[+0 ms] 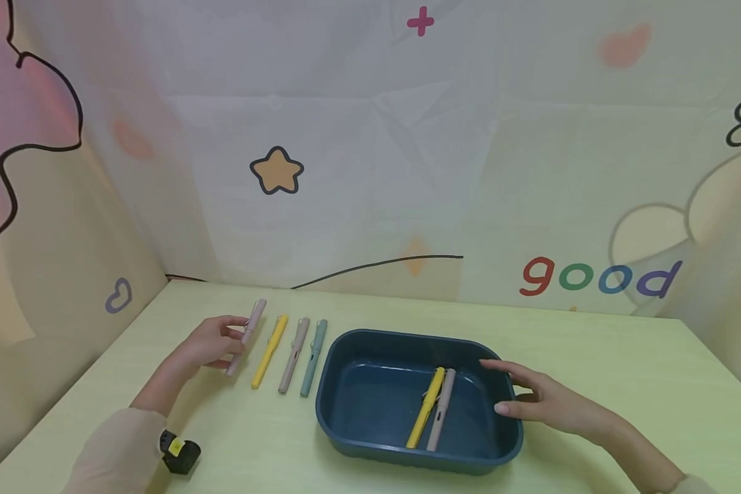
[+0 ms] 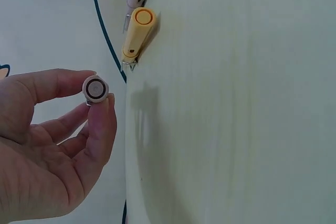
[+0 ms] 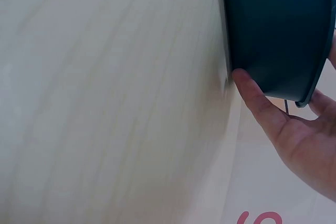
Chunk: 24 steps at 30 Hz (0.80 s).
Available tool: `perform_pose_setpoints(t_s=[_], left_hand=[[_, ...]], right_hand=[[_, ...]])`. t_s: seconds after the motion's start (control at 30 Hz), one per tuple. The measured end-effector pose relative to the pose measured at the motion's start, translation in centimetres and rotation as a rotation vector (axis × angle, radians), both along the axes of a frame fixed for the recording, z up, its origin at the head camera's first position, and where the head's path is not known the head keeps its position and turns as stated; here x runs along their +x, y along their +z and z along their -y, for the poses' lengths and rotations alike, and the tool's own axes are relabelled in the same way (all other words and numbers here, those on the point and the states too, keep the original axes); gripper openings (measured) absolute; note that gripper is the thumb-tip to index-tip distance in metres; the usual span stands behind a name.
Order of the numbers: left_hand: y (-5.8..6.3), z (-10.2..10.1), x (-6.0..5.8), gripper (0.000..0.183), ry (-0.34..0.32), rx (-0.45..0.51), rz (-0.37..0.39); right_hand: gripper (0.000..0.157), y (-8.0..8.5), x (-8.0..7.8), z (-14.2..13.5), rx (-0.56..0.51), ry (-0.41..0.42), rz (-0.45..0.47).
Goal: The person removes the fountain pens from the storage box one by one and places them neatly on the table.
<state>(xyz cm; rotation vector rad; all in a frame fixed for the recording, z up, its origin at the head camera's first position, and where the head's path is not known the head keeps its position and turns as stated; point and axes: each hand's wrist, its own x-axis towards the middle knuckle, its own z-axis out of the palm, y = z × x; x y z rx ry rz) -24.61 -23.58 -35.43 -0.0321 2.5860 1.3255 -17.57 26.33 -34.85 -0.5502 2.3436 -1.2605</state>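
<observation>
My left hand (image 1: 213,341) pinches a pale pink pen (image 1: 255,318) between thumb and fingertips. In the left wrist view the pen's round end (image 2: 96,88) faces the camera. To its right a yellow pen (image 1: 269,351), a mauve pen (image 1: 293,355) and a teal pen (image 1: 313,358) lie in a row on the table. My right hand (image 1: 552,401) grips the right side of a dark blue basin (image 1: 401,336), thumb and a finger over the rim and another finger against the outer wall (image 3: 278,35). Inside lie another yellow pen (image 1: 426,408) and a grey pen (image 1: 441,410), side by side.
A pale wood-grain table (image 1: 253,439) bears everything. Behind it hangs a printed cloth backdrop (image 1: 358,137) with a star and the word "good". A black device (image 1: 180,454) is strapped at my left wrist.
</observation>
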Motion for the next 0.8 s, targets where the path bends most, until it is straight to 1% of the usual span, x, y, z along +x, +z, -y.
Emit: perform_pose_setpoints(t_s=[0.27, 0.47, 0.8], left_hand=[[-0.7, 0.28, -0.13, 0.056, -0.014, 0.01, 0.021], [-0.56, 0.27, -0.08, 0.059, -0.035, 0.027, 0.045], [-0.94, 0.42, -0.33, 0.059, -0.026, -0.014, 0.079]], right_hand=[[0.063, 0.13, -0.1, 0.21, 0.02, -0.006, -0.008], [0.063, 0.21, -0.05, 0.14, 0.024, -0.008, -0.011], [0.064, 0.14, -0.06, 0.14, 0.017, -0.002, -0.001]])
